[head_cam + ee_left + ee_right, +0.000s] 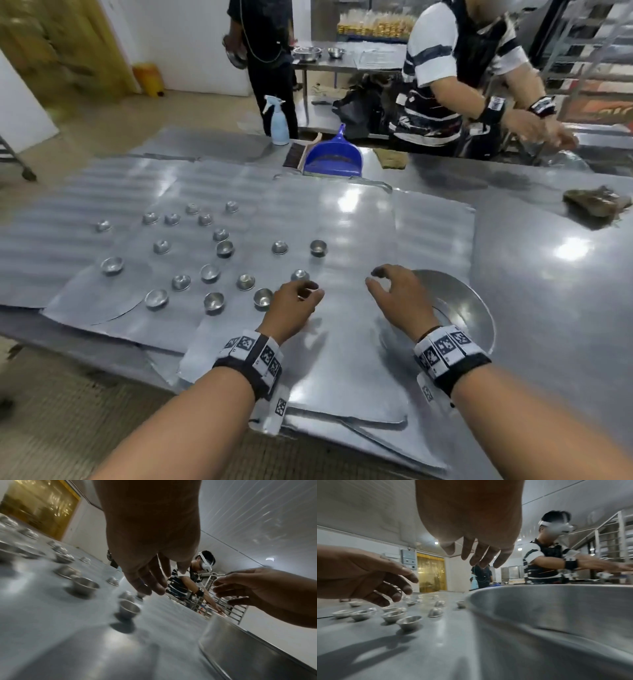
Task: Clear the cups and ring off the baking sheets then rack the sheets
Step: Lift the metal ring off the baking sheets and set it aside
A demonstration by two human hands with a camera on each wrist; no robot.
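Nearest, both wrists carry marker bands above overlapping baking sheets [346, 359] on a steel table [548, 308]. The left hand [291, 305] hovers over the sheets with fingers loosely bent, grasping nothing, its fingertips just beside the closest cups [263, 298]. The right hand [399, 296] hangs with relaxed, spread fingers, also free of any object, above the left edge of the ring [479, 308], which lies partly on the sheets at the right. About twenty small metal cups are scattered over the sheets to the left, some upright, some upside down. Farther back stand a blue dustpan [334, 157] and a spray bottle [279, 121]. Beyond the table a person in a striped shirt [445, 68] reaches right; another person [267, 51] stands behind.
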